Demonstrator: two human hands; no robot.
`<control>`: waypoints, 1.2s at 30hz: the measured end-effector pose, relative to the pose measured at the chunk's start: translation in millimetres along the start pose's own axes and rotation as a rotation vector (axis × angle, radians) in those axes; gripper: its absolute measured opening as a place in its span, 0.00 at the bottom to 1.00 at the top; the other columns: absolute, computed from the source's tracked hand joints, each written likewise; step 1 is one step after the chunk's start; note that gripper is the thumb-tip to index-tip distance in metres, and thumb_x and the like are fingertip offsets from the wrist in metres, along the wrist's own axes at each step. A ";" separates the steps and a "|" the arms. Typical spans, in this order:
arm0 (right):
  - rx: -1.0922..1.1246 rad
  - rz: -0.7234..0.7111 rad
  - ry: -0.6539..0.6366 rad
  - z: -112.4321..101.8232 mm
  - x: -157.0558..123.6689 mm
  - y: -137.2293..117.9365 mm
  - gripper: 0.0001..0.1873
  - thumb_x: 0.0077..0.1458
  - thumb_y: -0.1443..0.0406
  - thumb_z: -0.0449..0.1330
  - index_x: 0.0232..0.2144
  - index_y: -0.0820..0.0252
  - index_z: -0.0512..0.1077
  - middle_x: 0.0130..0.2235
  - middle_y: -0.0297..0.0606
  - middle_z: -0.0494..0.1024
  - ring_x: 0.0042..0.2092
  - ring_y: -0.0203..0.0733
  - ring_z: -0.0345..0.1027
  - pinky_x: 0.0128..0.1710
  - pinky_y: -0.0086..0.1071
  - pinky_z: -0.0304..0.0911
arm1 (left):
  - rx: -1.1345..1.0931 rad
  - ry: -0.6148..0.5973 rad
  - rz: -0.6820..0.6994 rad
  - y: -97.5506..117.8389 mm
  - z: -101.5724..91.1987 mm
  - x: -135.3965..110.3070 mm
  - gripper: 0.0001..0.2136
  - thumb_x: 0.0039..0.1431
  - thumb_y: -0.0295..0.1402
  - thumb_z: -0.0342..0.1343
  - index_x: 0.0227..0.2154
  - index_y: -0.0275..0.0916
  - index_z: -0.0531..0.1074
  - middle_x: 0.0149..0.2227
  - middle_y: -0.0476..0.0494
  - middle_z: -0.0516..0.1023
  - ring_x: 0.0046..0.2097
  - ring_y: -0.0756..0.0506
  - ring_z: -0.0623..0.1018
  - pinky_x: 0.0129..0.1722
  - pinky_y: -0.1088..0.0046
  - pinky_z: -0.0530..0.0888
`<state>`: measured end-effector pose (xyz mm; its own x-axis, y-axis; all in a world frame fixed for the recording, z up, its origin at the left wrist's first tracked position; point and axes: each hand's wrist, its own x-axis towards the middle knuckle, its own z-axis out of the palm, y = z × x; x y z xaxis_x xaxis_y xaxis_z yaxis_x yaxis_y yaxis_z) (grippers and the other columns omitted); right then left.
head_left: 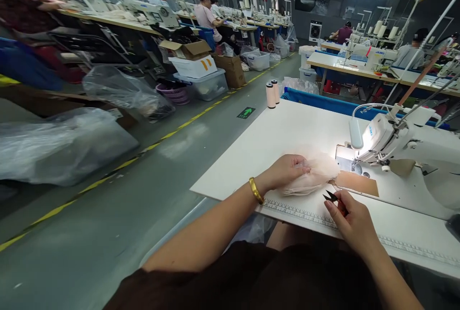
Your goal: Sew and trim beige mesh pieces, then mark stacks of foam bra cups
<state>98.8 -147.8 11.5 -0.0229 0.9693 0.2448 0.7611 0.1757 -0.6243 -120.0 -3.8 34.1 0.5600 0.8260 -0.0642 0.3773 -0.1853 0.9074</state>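
Observation:
My left hand, with a gold bangle at the wrist, is closed on a piece of sheer pale pink fabric lying on the white sewing table. My right hand is closed round small black thread snips, whose tips point at the fabric's near edge. The white sewing machine stands just right of the fabric, its lamp lit over the needle plate. A printed ruler strip runs along the table's near edge under my hands.
Two pink thread cones stand at the table's far corner. A grey aisle with a yellow line runs on the left, lined with plastic bags, boxes and bins. Other people sit at sewing tables further back and at the right.

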 end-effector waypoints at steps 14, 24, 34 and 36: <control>-0.153 -0.365 0.063 30.5 16.1 -33.6 0.16 0.73 0.55 0.53 0.35 0.56 0.69 0.24 0.32 0.74 0.26 0.41 0.65 0.29 0.33 0.55 | -0.073 -0.020 -0.008 -3.2 -0.2 0.1 0.18 0.55 0.49 0.58 0.23 0.39 0.67 0.24 0.53 0.64 0.29 0.49 0.64 0.27 0.73 0.58; -0.403 -0.485 0.116 41.4 30.3 -47.6 0.15 0.73 0.59 0.52 0.32 0.56 0.67 0.25 0.35 0.76 0.26 0.42 0.66 0.32 0.35 0.50 | -0.072 -0.019 0.001 -2.3 1.5 -1.5 0.17 0.54 0.48 0.58 0.23 0.39 0.67 0.24 0.53 0.64 0.30 0.49 0.64 0.30 0.71 0.58; -0.114 -0.273 -0.005 25.8 16.6 -51.5 0.08 0.66 0.58 0.59 0.40 0.54 0.74 0.24 0.31 0.75 0.26 0.41 0.68 0.26 0.31 0.55 | -0.086 -0.030 -0.004 -5.6 2.2 -0.7 0.15 0.54 0.46 0.57 0.26 0.38 0.71 0.25 0.52 0.65 0.31 0.48 0.65 0.31 0.71 0.59; -0.042 -0.307 -0.020 27.8 22.3 -52.7 0.11 0.63 0.65 0.58 0.47 0.53 0.75 0.29 0.32 0.79 0.29 0.41 0.71 0.29 0.30 0.60 | -0.084 -0.027 0.002 -6.3 2.3 -0.5 0.15 0.54 0.46 0.57 0.24 0.38 0.69 0.25 0.53 0.64 0.31 0.48 0.64 0.31 0.71 0.58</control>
<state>40.2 -130.6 29.2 -0.2683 0.8753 0.4022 0.7429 0.4538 -0.4921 -120.9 -4.2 27.5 0.5808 0.8108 -0.0723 0.3134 -0.1408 0.9391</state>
